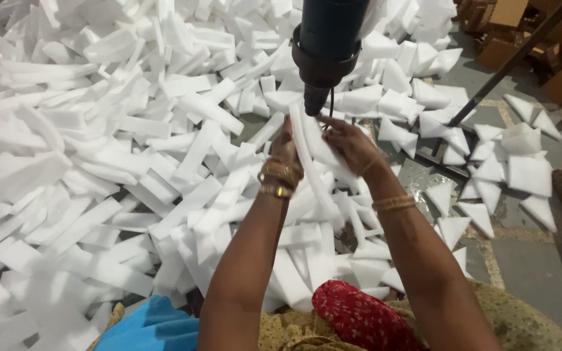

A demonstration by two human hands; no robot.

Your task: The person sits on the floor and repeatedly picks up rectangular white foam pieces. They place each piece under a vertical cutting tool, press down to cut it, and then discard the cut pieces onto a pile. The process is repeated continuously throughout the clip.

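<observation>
Both the left hand (285, 151) and right hand (349, 143) have fingers grasping a white foam strip (310, 172), held upright under the dark heat tool's nozzle (315, 101), amid heaped foam offcuts (99, 162) on the floor (528, 266).

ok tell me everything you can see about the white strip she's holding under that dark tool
The white foam strip is long, flat and soft-looking, held nearly upright with its top end just below the dark tool's nozzle. The left hand and right hand pinch it from either side. Its lower end runs down into the heap of similar strips.
</observation>
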